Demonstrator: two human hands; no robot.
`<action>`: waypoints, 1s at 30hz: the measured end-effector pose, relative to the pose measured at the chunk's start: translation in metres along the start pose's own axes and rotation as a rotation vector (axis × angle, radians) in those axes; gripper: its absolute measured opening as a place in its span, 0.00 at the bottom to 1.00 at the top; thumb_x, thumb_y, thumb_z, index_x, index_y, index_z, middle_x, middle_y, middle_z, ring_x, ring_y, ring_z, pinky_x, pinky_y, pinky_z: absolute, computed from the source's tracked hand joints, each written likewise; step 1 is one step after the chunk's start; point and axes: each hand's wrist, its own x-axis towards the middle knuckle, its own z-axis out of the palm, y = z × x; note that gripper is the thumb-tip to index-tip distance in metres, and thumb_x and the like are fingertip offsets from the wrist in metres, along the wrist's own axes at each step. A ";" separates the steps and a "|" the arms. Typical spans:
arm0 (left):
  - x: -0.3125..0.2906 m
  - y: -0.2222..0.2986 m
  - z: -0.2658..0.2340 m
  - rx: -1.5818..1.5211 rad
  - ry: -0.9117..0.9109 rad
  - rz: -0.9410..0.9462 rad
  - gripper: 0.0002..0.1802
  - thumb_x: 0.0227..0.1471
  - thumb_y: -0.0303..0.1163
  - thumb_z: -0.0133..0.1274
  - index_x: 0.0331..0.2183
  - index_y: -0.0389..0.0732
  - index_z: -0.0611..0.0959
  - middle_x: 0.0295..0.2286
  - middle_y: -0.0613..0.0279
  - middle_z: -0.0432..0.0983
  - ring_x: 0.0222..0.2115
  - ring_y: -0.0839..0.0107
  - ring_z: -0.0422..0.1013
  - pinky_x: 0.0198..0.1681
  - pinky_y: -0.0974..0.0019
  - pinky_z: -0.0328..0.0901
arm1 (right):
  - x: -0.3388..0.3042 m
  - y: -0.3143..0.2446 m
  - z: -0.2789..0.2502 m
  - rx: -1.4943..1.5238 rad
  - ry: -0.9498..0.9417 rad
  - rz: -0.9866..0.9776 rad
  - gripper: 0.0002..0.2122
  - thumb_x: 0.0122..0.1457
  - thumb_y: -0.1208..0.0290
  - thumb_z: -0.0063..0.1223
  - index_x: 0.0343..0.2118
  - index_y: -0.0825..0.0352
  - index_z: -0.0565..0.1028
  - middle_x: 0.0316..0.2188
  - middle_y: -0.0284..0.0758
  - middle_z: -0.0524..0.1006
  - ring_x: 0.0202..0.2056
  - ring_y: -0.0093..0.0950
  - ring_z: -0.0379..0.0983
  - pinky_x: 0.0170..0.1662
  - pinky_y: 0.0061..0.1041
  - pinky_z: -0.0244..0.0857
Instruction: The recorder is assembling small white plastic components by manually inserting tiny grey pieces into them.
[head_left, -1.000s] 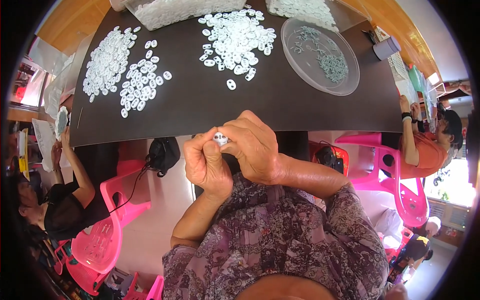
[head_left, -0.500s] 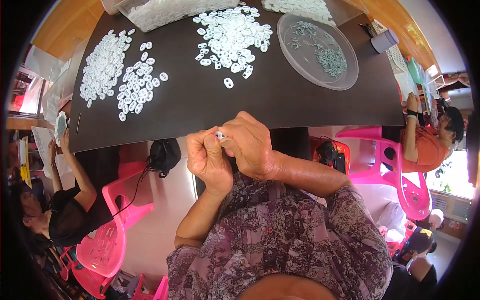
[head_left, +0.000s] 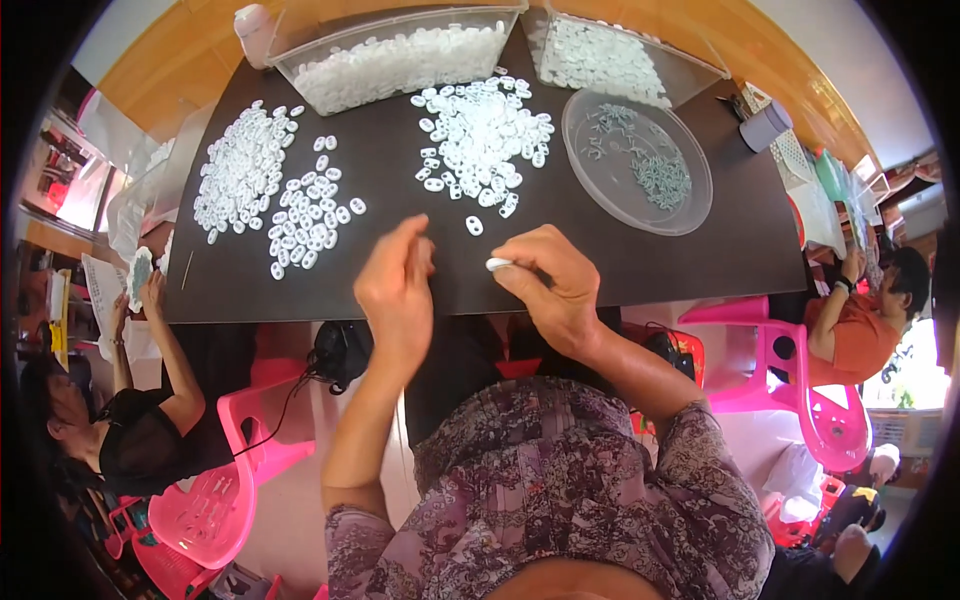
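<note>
My right hand (head_left: 556,285), above the near edge of the dark table (head_left: 380,130), pinches a small white oval plastic piece (head_left: 497,264) between thumb and fingertips. My left hand (head_left: 397,295) is apart from it, fingers stretched forward and partly overlapping, with nothing visible in them. A single white two-holed oval piece (head_left: 474,226) lies just beyond my hands. Behind it spreads a heap of white pieces (head_left: 485,135). To the left are a small group of two-holed ovals (head_left: 312,215) and a larger heap (head_left: 240,170).
A round clear tray (head_left: 641,222) holds small grey-green pieces (head_left: 660,180). Two clear bins of white pieces (head_left: 400,65) (head_left: 605,60) stand at the back. A grey-lidded container (head_left: 766,127) is at right. People sit left (head_left: 140,430) and right (head_left: 850,325), near pink chairs (head_left: 215,490).
My hands have come apart and moved forward over the table edge. The white piece, earlier between both hands, is now in my right hand alone. The view has shifted, showing more of the bins.
</note>
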 end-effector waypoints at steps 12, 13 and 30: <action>0.089 -0.047 0.016 0.673 -0.097 0.477 0.11 0.39 0.21 0.50 0.27 0.44 0.83 0.22 0.58 0.68 0.26 0.60 0.68 0.28 0.61 0.63 | 0.040 -0.001 -0.020 -0.170 -0.146 -0.098 0.08 0.46 0.80 0.55 0.32 0.69 0.76 0.24 0.36 0.74 0.27 0.29 0.69 0.30 0.24 0.62; 0.089 -0.048 0.015 0.657 -0.096 0.503 0.10 0.38 0.21 0.51 0.27 0.43 0.82 0.22 0.59 0.68 0.26 0.61 0.68 0.27 0.61 0.63 | 0.048 0.001 -0.022 -0.213 -0.129 -0.133 0.08 0.47 0.80 0.54 0.32 0.69 0.76 0.24 0.36 0.74 0.28 0.29 0.69 0.31 0.24 0.62; 0.068 -0.028 0.002 -0.075 -0.164 0.006 0.05 0.45 0.18 0.50 0.27 0.38 0.76 0.18 0.64 0.69 0.18 0.74 0.66 0.21 0.72 0.61 | 0.259 0.038 0.028 -0.630 0.144 -0.416 0.09 0.48 0.70 0.51 0.29 0.70 0.77 0.26 0.43 0.77 0.28 0.35 0.75 0.33 0.31 0.66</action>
